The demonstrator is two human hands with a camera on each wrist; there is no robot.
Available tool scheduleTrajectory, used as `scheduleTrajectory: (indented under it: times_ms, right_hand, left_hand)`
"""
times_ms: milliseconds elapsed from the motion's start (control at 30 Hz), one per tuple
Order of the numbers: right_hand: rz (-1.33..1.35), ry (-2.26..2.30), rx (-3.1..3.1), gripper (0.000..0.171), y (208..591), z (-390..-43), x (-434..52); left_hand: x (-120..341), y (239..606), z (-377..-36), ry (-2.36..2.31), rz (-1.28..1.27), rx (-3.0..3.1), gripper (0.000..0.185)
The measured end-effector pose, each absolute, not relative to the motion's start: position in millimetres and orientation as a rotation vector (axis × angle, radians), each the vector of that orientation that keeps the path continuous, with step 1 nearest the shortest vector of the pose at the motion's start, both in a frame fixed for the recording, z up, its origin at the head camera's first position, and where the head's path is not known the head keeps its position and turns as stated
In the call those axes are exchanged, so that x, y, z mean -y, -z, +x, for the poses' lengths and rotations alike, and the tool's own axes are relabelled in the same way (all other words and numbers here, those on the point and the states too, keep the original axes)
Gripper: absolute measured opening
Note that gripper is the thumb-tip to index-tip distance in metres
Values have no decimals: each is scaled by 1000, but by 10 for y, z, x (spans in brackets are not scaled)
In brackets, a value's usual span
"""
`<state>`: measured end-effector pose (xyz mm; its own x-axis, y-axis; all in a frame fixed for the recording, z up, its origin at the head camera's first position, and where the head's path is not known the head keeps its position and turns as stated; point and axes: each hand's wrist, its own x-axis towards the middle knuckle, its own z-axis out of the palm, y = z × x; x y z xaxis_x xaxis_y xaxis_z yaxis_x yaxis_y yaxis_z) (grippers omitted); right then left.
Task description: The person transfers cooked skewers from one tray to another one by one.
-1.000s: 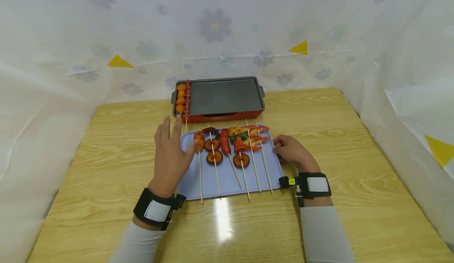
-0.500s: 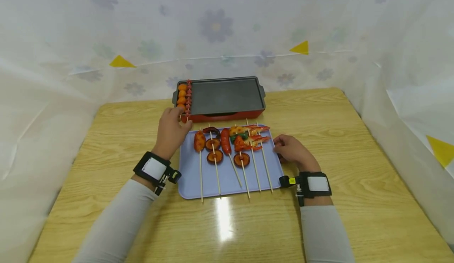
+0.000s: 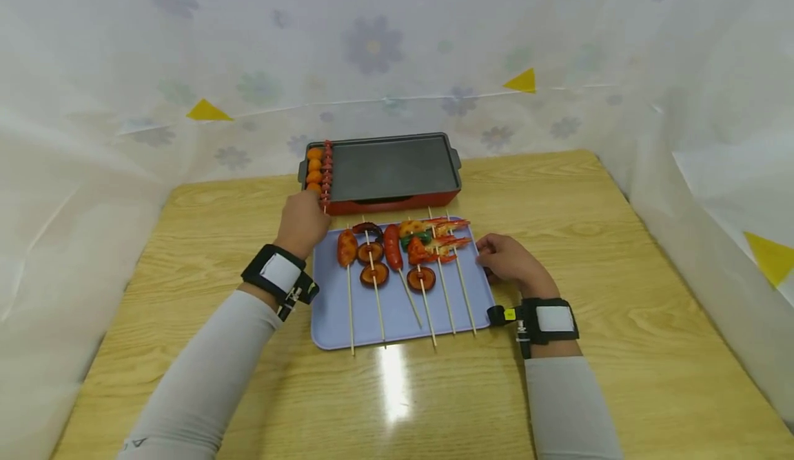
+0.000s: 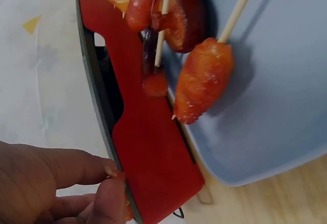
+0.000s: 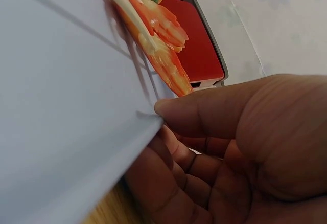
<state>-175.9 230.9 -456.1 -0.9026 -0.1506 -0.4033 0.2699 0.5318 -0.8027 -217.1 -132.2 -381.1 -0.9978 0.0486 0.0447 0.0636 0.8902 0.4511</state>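
A dark grill pan on a red base holds two skewers at its left end: orange balls and small red sausages. My left hand is at the pan's near-left corner. In the left wrist view its thumb and forefinger pinch together at the pan's edge, apparently on a skewer's stick. In front lies a blue tray with several skewers: sausage, mushrooms, shrimp. My right hand grips the tray's right edge, thumb on top and fingers underneath.
Everything sits on a wooden table closed in at the back and both sides by a white flowered curtain. Black bands with cameras are on both wrists.
My left hand went from over the tray's left edge forward to the pan's near-left corner, and its fingers closed. The right hand stayed on the tray's edge.
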Motion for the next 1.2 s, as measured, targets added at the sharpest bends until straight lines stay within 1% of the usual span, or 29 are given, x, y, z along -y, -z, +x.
scheduleTrajectory:
  times_ms: [167,267,467,600,667,1033,1200]
  right_hand:
    - [90,1340,-2336,25,4560,-1753,-2272]
    - [102,1333,-2341,25,4566,-1753,-2261]
    - [108,1327,-2353,24,4578,-1759,-2279]
    - [112,1324,-2351,25,4574,-1770,-2296]
    - [113,1321,-2351,26,4571,-1773,-2299]
    - [102,1318,-2348,25,4573,-1782,-2297]
    - [86,1310,-2358,26,4574,-1787,-2306]
  left_hand:
    - [1431,3740,-2211,768,-154,3061,33]
    - [1511,3698,-2238,856,-171,3093,39]
    - [1591,3624,-2234,1142,-31,3179,30]
    - [1592,3616,-2217,1290,45,3188,15]
    - [1588,3616,-2208,1321,55,3187,13]
    - [1595,3636,-2175,1557,129,3121,21]
    - [1596,3692,-2165,1646,111,3061,25]
